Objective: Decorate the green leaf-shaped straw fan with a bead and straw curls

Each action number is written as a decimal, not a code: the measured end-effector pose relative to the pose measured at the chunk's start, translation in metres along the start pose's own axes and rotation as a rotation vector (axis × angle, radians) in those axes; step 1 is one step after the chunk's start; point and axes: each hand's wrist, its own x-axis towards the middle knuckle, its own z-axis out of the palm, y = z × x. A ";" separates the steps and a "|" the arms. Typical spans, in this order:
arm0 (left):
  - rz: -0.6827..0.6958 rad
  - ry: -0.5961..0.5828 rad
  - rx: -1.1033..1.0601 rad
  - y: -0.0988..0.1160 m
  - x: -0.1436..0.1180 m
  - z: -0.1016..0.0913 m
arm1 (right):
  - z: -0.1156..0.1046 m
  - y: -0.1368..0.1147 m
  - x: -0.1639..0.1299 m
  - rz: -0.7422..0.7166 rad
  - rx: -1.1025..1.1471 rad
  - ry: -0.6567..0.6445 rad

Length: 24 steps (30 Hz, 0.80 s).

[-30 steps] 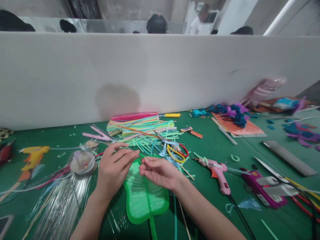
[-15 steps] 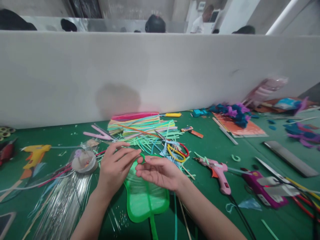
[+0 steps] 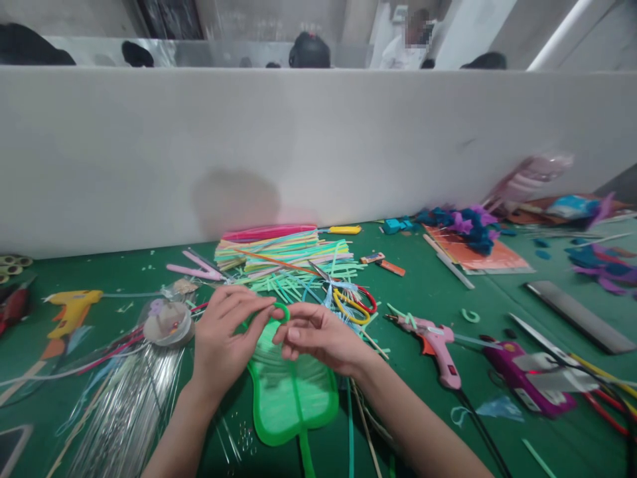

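My left hand [image 3: 223,342] pinches a short green pipe cleaner [image 3: 284,307] between thumb and fingertips. It bends in a small loop over to my right hand [image 3: 326,338], whose curled fingers close on its other end. Under both hands lies a bright green fan-shaped piece [image 3: 293,401] with a translucent, mesh-like middle, a thicker rim and a stem toward me. My fingers hide its upper part. Behind the hands is a heap of pastel pipe cleaners [image 3: 283,255]. Yellow- and red-handled scissors [image 3: 351,307] lie just beyond my right hand.
A pink glue gun [image 3: 438,345] and a purple box [image 3: 527,385] lie at right, near large scissors [image 3: 542,338]. At left are a yellow glue gun [image 3: 74,312], a small tub [image 3: 169,325] and thin wires [image 3: 124,411]. A white partition [image 3: 318,146] closes off the back.
My right hand's fingers have curled in more, and its thumb has bent. The green loop shows more plainly between the hands. The fan-shaped piece has stayed put.
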 end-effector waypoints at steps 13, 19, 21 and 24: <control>-0.116 -0.002 -0.049 0.018 -0.001 0.011 | 0.006 -0.001 0.001 -0.090 0.162 0.120; -0.066 -0.006 -0.032 0.020 0.000 0.011 | 0.005 0.001 0.000 -0.064 0.173 0.130; -0.065 -0.008 -0.037 0.021 0.000 0.012 | 0.006 0.001 0.000 -0.064 0.164 0.135; -0.068 -0.009 -0.040 0.020 -0.001 0.012 | 0.008 0.001 0.000 -0.073 0.157 0.127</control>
